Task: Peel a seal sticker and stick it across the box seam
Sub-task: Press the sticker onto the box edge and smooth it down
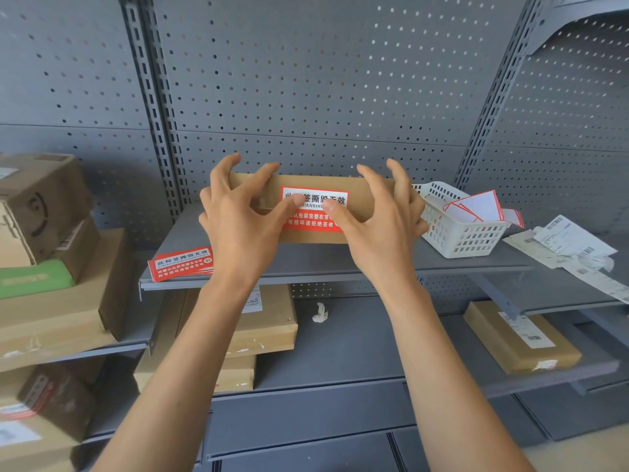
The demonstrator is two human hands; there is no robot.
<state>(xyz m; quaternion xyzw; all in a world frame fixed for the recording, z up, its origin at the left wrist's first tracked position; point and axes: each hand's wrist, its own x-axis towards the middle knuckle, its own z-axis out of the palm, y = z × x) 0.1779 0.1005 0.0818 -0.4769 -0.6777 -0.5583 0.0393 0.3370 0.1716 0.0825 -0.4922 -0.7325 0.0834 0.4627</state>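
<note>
Nearly done: seal sticker [315, 212] already on cardboard box [308, 207] atop grey shelf [340, 258], laid across seam. Left hand [245, 218] and right hand [376, 216] spread open, thumbs pressing sticker flat. Left of box, spare stickers [182, 263] lie unused. Remaining, I judge: final smoothing.

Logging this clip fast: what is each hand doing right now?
Left hand: open, fingers spread, thumb pressing the sticker on the box.
Right hand: same.
</note>
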